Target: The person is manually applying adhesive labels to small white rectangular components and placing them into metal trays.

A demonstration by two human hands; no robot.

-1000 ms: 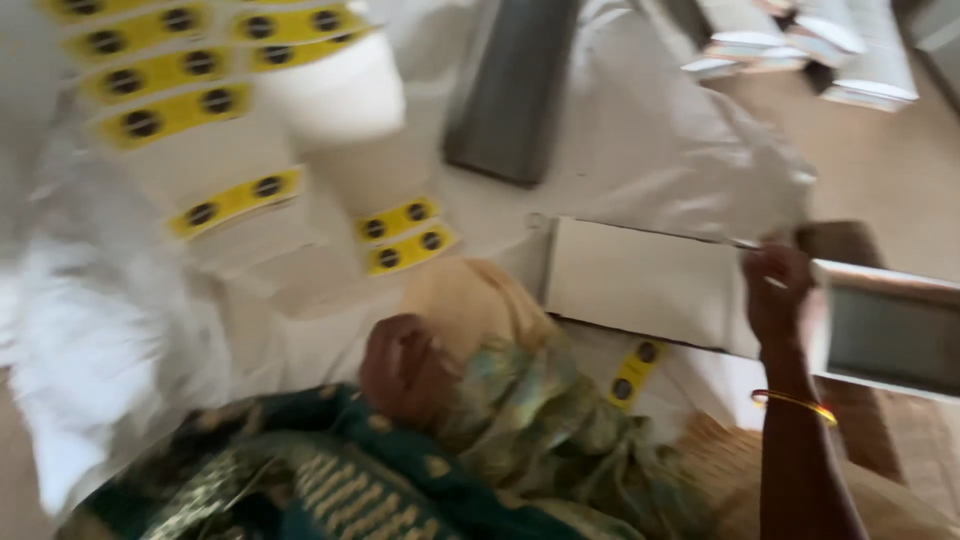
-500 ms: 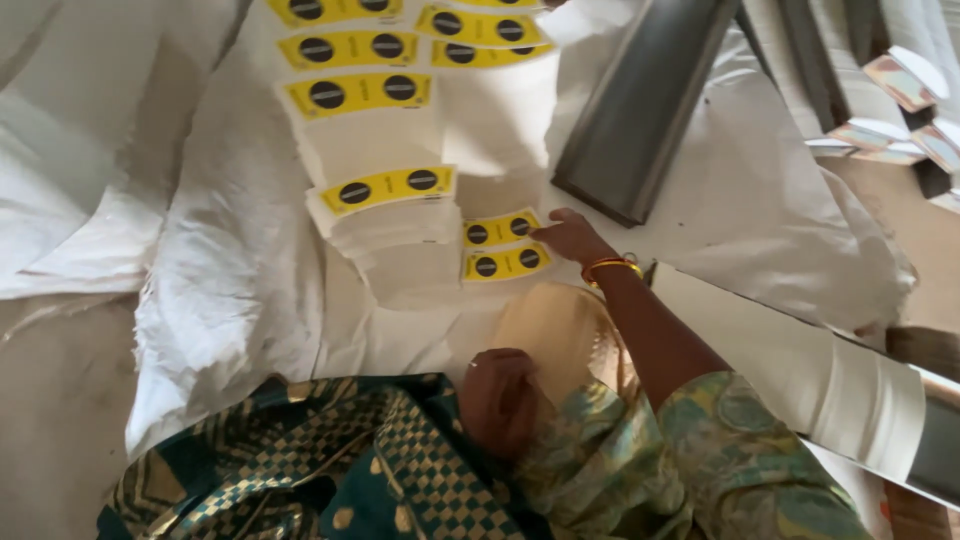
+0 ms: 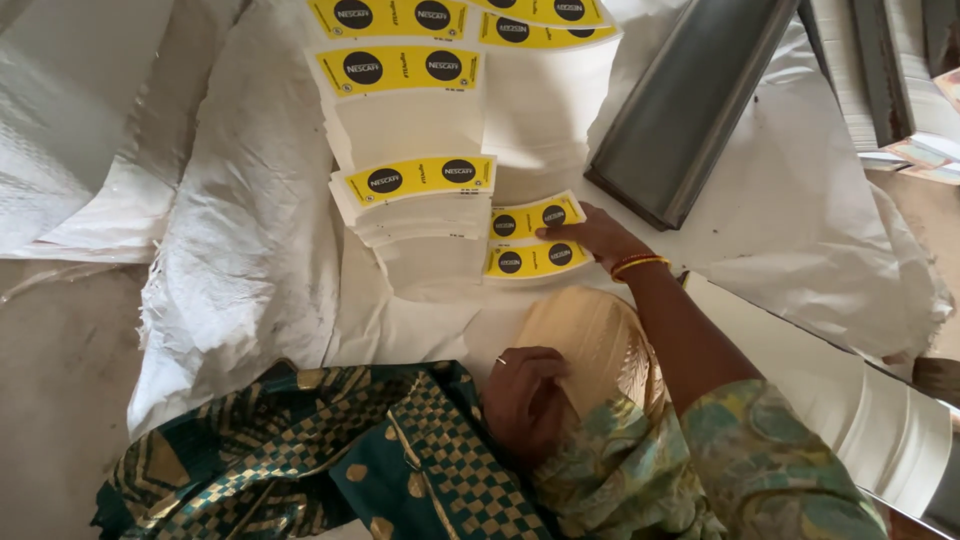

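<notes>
Her right hand [image 3: 590, 232] is lying flat and open on the small yellow-banded blanks [image 3: 533, 243]; the left hand [image 3: 525, 392] is clutching a fanned tan stack [image 3: 600, 340]. Bigger blank piles [image 3: 420, 190] and a grey metal channel [image 3: 690, 105] are crowding the white sacking [image 3: 250, 230].

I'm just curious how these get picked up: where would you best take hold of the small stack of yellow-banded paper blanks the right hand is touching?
Probably by the right end of the small stack of blanks, coming from the right where the right hand already rests. The blanks lie flat and thin on the white sheet, and taller stacks crowd the left side, so the right edge looks freest for sliding fingers under.
</notes>
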